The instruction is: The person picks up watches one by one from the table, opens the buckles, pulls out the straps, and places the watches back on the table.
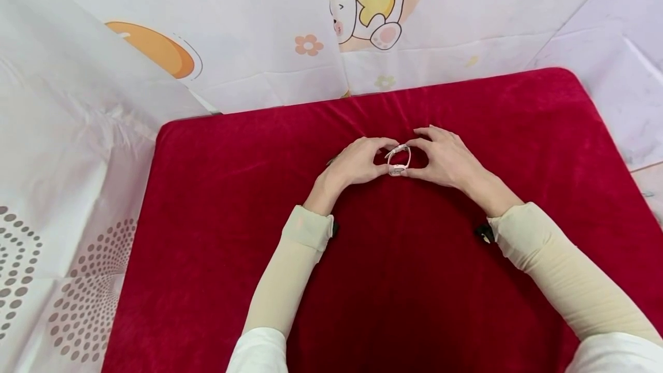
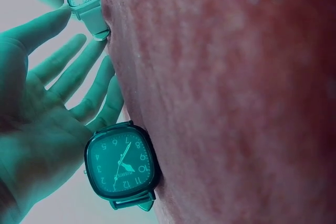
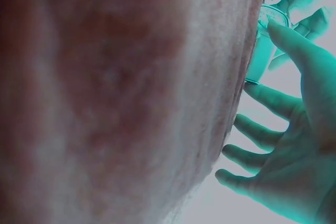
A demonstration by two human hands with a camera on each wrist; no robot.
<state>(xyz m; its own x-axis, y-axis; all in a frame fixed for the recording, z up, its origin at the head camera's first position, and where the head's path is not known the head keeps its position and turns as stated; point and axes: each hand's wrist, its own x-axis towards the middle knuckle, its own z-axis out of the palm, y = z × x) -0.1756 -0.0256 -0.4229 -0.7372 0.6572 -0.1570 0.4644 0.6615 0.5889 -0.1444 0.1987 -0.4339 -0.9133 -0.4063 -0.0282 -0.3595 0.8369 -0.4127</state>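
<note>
A pale wristwatch (image 1: pixel 397 170) stands as a loop on the red cloth, its round case towards the person and its buckle on the far side. My left hand (image 1: pixel 357 161) holds it from the left, thumb at the case and index finger at the buckle end. From the other side, my right hand (image 1: pixel 449 157) pinches it likewise, its thumb at the dial in the right wrist view. A dark, square-cased watch (image 2: pixel 122 161) stands beside the left hand; in the head view that hand mostly hides it.
Red velvet cloth (image 1: pixel 217 235) covers the table. White patterned curtains (image 1: pixel 248 22) hang along the back and left side. Small black devices sit at the left cuff (image 1: pixel 335 228) and the right cuff (image 1: pixel 486 233).
</note>
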